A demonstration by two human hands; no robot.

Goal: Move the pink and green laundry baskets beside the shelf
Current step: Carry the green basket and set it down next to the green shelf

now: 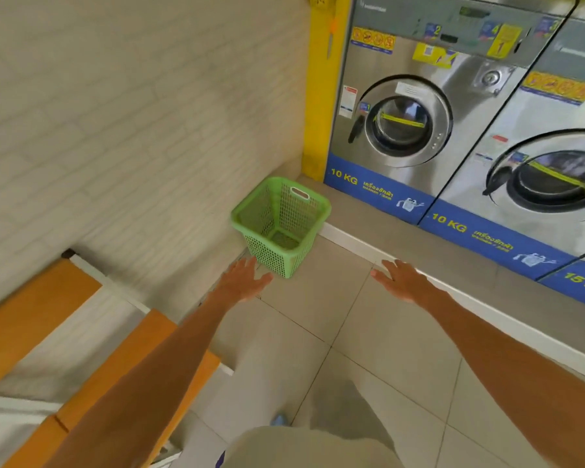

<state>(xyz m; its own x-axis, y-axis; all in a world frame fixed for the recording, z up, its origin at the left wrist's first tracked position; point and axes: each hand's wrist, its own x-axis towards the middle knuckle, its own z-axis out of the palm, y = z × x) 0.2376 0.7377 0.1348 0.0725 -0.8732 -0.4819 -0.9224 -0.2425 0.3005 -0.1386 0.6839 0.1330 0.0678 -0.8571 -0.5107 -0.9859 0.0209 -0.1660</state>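
Observation:
An empty green laundry basket (282, 224) of perforated plastic stands upright on the tiled floor in the corner, between the brick-patterned wall and the raised step under the washers. My left hand (244, 279) is stretched out flat, fingers apart, just short of the basket's near bottom corner and holding nothing. My right hand (400, 279) is also spread and empty, to the right of the basket over the step's edge. A shelf (81, 336) with orange boards and a white frame runs along the wall at the lower left. No pink basket is in view.
Steel front-loading washing machines (399, 130) stand in a row on a raised grey step (419, 251) to the right. A yellow post (321, 96) fills the corner behind the basket. Beige floor tiles (318, 315) lie between shelf and step.

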